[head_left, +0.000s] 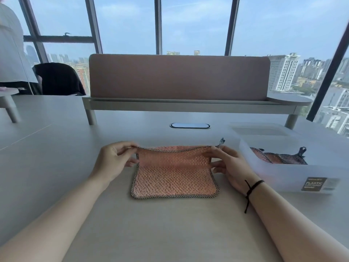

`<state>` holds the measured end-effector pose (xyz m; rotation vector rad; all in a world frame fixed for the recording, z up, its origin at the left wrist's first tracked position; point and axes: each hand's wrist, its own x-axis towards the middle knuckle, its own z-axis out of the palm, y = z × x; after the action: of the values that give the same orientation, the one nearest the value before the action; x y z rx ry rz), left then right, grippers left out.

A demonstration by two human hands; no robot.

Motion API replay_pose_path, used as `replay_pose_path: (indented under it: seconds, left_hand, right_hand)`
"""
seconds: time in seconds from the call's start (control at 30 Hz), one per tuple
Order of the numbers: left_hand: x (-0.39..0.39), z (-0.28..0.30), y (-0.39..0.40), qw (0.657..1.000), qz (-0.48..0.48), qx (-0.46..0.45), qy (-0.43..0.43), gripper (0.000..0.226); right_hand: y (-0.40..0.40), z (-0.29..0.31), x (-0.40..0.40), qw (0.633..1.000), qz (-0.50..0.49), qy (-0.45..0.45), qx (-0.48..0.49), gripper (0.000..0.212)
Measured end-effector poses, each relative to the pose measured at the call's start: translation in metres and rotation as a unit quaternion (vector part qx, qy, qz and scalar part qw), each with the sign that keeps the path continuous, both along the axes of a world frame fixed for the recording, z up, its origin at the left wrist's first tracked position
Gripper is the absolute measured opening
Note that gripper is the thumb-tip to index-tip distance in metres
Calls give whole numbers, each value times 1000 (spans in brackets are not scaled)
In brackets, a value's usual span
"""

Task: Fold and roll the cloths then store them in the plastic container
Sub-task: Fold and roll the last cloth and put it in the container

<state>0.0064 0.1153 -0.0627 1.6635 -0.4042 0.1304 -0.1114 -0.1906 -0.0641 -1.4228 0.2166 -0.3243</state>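
A pink waffle-textured cloth (174, 178) with a black-and-white checked border lies on the table in front of me. Its far edge is lifted off the table, the near half lies flat. My left hand (113, 159) pinches the far left corner. My right hand (228, 163) pinches the far right corner, where a small hanging loop sticks up. To the right stands a translucent plastic container (294, 176) with a dark label. Inside it lies another pink cloth (279, 156), partly rolled, with a dark loop.
A pink desk divider (179, 78) on a raised shelf runs across the back of the table. A cable grommet (189, 125) sits in the table behind the cloth. A person and a dark chair (56, 78) are at the far left.
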Motion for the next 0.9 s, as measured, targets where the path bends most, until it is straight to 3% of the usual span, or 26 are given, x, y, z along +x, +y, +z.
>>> replay_pose_path:
  seconds: [0.23, 0.33, 0.43, 0.63, 0.8, 0.9]
  left_hand:
    - [-27, -4, 23, 991, -114, 75, 6, 27]
    - [-33, 1, 28, 981, -165, 104, 7, 12]
    - [-29, 1, 32, 975, -185, 123, 6, 57]
    - [-22, 0, 35, 969, -200, 144, -4, 67]
    - [-23, 3, 32, 972, -176, 156, -6, 65]
    - [-18, -7, 24, 981, -89, 168, -42, 35]
  right_hand:
    - [-1, -2, -39, 992, 95, -3, -79, 74]
    - [-1, -4, -47, 986, 105, -2, -127, 48]
    - [0, -3, -49, 981, 113, -6, -159, 30]
    - [0, 1, -50, 984, 100, -4, -145, 76]
    - [-4, 3, -50, 972, 42, 37, -228, 70]
    - [-2, 4, -50, 959, 6, 49, -277, 53]
